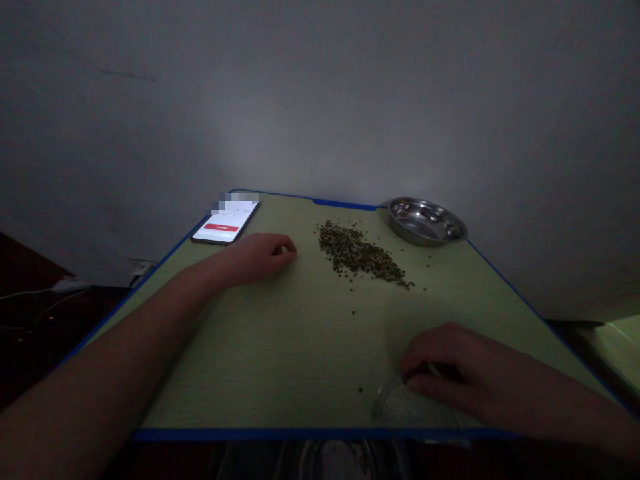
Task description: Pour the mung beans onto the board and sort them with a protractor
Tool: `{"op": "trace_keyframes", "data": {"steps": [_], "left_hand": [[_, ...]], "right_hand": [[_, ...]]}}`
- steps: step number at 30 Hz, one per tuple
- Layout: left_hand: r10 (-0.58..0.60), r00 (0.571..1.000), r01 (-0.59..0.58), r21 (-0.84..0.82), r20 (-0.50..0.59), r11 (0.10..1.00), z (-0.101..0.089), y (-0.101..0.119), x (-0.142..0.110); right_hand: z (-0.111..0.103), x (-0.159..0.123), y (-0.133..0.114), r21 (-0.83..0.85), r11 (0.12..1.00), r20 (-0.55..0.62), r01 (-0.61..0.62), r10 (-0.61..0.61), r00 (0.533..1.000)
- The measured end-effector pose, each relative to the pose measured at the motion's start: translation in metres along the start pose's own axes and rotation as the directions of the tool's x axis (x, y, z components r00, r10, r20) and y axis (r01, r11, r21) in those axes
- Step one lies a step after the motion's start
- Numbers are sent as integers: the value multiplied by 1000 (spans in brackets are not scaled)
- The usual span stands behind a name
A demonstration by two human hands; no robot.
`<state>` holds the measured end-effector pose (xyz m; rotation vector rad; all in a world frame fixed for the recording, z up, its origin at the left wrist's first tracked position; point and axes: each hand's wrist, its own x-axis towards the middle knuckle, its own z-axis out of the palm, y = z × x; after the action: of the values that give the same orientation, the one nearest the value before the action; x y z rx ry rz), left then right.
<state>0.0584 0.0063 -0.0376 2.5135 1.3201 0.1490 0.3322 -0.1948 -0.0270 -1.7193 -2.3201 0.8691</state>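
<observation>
My left hand [263, 257] rests on the table left of a loose pile of small dark beans or seeds [357, 252]. Its fingers are curled, thumb and forefinger meeting at the tips, and nothing shows between them. Near the front edge, my right hand [450, 367] is closed in a pinch over a clear, see-through container [400, 407]. Its fingertips are at the container's rim; whether they touch it, or hold something small, I cannot tell. The hand and dim light hide part of the container. One stray bean [361, 389] lies just left of it.
A shiny metal bowl [425, 223] stands at the back right corner of the light green, blue-edged table [280, 373]. A phone with a lit screen [225, 223] lies at the back left. Grey wall [320, 100] rises behind. White cables [70, 285] run at far left.
</observation>
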Motion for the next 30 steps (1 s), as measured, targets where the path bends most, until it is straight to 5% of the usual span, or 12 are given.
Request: {"op": "trace_keyframes", "data": {"steps": [15,22,26,30], "left_hand": [[13,1000,-13,-2,-19,1000,-2,2,-2],[158,973,-176,-94,-169,980,-27,50,-60],[11,978,-38,-127,-209,991,-30,49,-81],[-48,976,4,-205,-211,979,-25,37,-71]], "right_hand": [[-3,10,4,62,997,-57,-50,54,997],[-6,20,-1,114,993,-39,11,-7,999],[-6,20,1,99,995,-39,9,-6,999],[-3,22,0,103,995,-43,14,-10,999]]}}
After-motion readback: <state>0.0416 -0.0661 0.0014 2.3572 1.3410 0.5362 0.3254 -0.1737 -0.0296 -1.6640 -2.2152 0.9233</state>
